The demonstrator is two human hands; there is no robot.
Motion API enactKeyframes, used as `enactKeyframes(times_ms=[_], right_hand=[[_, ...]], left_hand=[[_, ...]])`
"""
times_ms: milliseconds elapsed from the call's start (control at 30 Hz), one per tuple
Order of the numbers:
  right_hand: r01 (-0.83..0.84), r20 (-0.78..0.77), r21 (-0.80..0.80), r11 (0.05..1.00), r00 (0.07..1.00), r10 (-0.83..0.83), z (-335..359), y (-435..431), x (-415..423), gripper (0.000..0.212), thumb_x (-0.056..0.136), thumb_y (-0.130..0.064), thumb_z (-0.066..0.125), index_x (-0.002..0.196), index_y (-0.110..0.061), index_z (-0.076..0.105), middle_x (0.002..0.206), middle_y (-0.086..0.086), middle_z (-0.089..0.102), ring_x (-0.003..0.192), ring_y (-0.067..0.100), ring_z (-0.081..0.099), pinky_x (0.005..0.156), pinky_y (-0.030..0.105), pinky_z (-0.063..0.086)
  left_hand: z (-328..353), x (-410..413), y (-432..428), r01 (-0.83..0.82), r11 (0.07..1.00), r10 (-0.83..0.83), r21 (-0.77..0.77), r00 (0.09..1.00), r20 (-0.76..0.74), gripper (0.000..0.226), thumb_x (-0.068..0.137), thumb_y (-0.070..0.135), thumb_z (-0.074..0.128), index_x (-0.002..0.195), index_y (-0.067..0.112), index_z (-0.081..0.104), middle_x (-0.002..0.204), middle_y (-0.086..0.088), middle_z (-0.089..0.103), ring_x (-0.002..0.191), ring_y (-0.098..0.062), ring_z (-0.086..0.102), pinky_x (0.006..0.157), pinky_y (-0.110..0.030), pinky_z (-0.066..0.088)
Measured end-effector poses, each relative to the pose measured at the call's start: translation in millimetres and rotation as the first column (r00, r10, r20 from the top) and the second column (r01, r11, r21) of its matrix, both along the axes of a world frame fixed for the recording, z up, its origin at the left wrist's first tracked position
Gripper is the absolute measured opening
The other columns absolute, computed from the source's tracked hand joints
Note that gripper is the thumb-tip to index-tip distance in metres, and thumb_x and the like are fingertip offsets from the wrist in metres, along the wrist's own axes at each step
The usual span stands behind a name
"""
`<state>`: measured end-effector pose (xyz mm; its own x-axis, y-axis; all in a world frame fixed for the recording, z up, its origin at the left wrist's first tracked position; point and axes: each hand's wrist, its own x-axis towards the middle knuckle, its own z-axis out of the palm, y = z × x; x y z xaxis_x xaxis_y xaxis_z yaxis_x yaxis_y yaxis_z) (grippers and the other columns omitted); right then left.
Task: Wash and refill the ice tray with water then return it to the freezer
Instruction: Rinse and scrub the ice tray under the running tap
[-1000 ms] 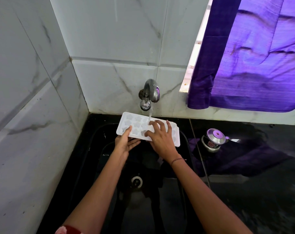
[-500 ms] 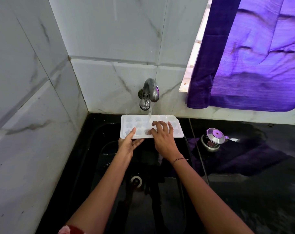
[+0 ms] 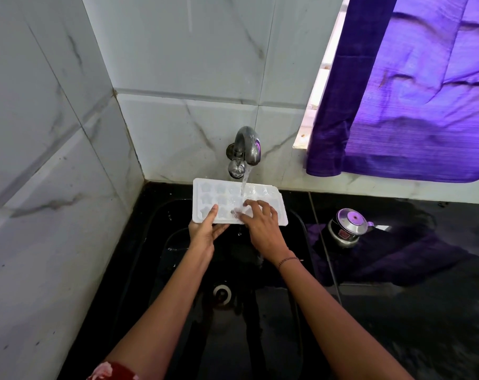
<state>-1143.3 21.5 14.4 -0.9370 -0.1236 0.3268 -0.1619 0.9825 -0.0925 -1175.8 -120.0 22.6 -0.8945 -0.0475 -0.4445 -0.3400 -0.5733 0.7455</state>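
Pinching ice tray (image 3: 221,196) front edge: left hand (image 3: 205,232) | right hand (image 3: 263,229) fingers spread atop cells | sink (image 3: 172,270) basin below

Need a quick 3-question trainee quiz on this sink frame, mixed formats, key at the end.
1. True or false: water from the tap lands on the ice tray.
2. Which hand holds the tray's near-left corner, thumb on top? A) left B) right C) neither
3. Fill in: the small steel pot stands to the ___ of the sink.
Key: 1 true. 2 A: the left hand grips it; the right hand rests its fingers on top. 3 right.
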Motion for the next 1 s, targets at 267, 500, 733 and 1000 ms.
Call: enactKeyframes(times_ms=[267, 500, 733, 1000], right_hand=[[-0.039, 0.294, -0.147, 0.988, 0.952, 0.081, -2, -1, 5, 0.041, 0.084, -0.027, 0.066, 0.118, -0.016, 0.046, 0.137, 0.006, 0.033, 0.124, 0.025, 0.033, 0.102, 0.039, 0.038], [0.261, 0.321, -0.622, 0.738, 0.945, -0.063, -9, 3, 7, 0.056, 0.087, -0.026, 0.065, 0.130, -0.005, 0.035, 0.134, 0.009, 0.031, 0.123, 0.019, 0.034, 0.107, 0.029, 0.031], [0.394, 0.476, -0.835, 0.385, 0.868, 0.142, -17, -4, 14, 0.039, 0.096, -0.037, 0.048, 0.126, -0.014, 0.042, 0.125, 0.004, 0.056, 0.103, 0.012, 0.057, 0.087, 0.028, 0.049], [0.400, 0.423, -0.874, 0.278, 0.906, 0.028, -23, -11, 13, 0.032, 0.094, -0.032, 0.054, 0.117, -0.011, 0.055, 0.110, 0.003, 0.065, 0.098, 0.018, 0.064, 0.087, 0.038, 0.054]], left_hand=[[-11, -1, -10, 0.087, 0.814, -0.218, -0.574, 0.962, -0.164, 0.025, 0.077, 0.024, 0.076, 0.099, 0.020, 0.066, 0.088, 0.006, 0.069, 0.083, -0.015, 0.067, 0.072, -0.034, 0.058], [-6, 1, -22, 0.000, 0.418, -0.411, -0.908, 0.892, -0.189, 0.033, 0.072, 0.050, 0.074, 0.097, 0.029, 0.068, 0.081, 0.012, 0.069, 0.073, -0.007, 0.065, 0.068, -0.028, 0.052], [-8, -5, -21, 0.052, 0.657, -0.307, -0.752, 0.930, -0.204, 0.033, 0.069, 0.051, 0.075, 0.092, 0.029, 0.065, 0.085, 0.006, 0.072, 0.079, -0.013, 0.069, 0.078, -0.045, 0.057], [-13, 13, -15, 0.044, 0.358, -0.480, -0.933, 0.865, -0.144, 0.066, 0.094, 0.036, 0.049, 0.149, 0.028, 0.014, 0.141, -0.007, 0.046, 0.114, -0.029, 0.056, 0.086, -0.041, 0.049]])
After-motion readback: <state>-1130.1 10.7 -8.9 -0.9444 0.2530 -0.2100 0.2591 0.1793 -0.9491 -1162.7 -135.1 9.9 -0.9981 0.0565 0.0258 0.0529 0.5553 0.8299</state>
